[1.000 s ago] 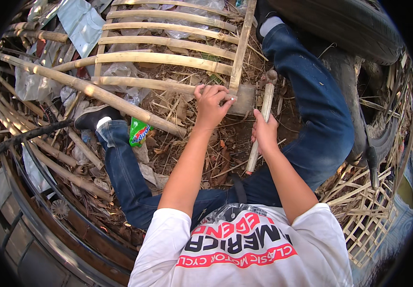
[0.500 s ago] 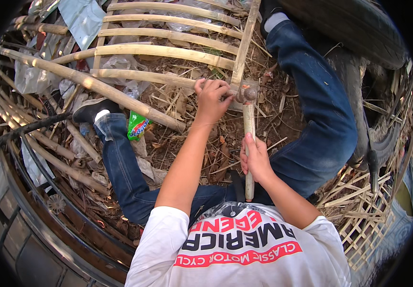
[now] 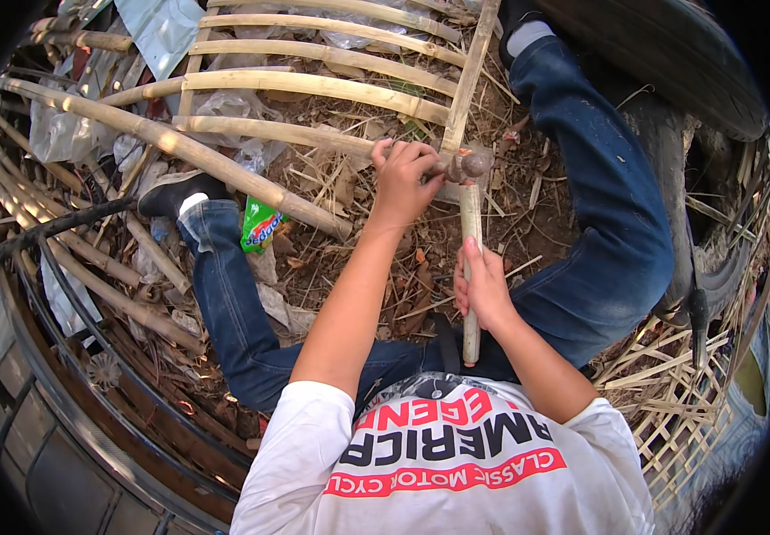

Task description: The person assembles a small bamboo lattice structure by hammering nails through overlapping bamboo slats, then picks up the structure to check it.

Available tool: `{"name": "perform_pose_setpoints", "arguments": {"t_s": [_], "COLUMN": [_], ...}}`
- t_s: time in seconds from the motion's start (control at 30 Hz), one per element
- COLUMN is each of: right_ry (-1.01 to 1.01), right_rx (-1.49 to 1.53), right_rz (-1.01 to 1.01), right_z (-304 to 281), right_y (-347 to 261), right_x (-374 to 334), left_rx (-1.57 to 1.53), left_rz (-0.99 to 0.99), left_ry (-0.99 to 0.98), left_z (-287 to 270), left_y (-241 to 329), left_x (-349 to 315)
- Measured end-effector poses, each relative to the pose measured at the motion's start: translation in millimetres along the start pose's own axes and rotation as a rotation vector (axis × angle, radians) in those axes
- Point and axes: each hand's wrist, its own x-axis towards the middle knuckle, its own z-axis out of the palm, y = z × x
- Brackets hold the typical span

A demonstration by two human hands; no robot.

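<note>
My right hand (image 3: 486,283) is wrapped around the wooden handle (image 3: 471,218) of a hammer, which points away from me. The rusty hammer head (image 3: 472,165) is against the near right corner of a bamboo frame. My left hand (image 3: 405,185) grips the right end of the nearest bamboo slat (image 3: 278,131), just left of the hammer head. Its fingertips are bent around the slat; whether they also pinch a nail cannot be made out. Several curved slats run across the frame to an upright bamboo strip (image 3: 471,80) on the right.
A thick bamboo pole (image 3: 180,143) lies slantwise at left, beside a green packet (image 3: 262,223). Black metal bars (image 3: 37,236) curve along the left edge. A dark tyre (image 3: 670,62) is at upper right, woven bamboo strips (image 3: 670,401) at lower right. My legs spread around the work.
The frame, both hands and the hammer appear slightly higher and farther right, along with most of the surroundings. Both grips and the hammer head's place at the corner look the same.
</note>
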Motion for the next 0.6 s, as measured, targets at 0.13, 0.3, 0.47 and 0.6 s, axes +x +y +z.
{"name": "perform_pose_setpoints", "arguments": {"t_s": [0.13,0.3,0.47,0.6], "right_ry": [-0.007,0.003,-0.001,-0.016], "right_rx": [-0.029,0.039,-0.001,-0.024], "right_rz": [0.004,-0.057,-0.121,-0.102], "right_z": [-0.9,-4.7,-5.7,-5.1], "right_y": [4.3,-2.1,-11.4,-4.5], "right_x": [0.2,-2.5,-4.1,-0.5], "left_rx": [0.008,0.003,0.008,-0.009], "left_rz": [-0.001,-0.003,-0.002,-0.01], "left_ry": [-0.006,0.005,0.008,-0.003], "left_z": [0.9,0.5,1.8,1.1], "left_y": [-1.8,-0.5,-1.1,-0.2], "left_x": [-0.5,0.0,-0.7,0.5]}}
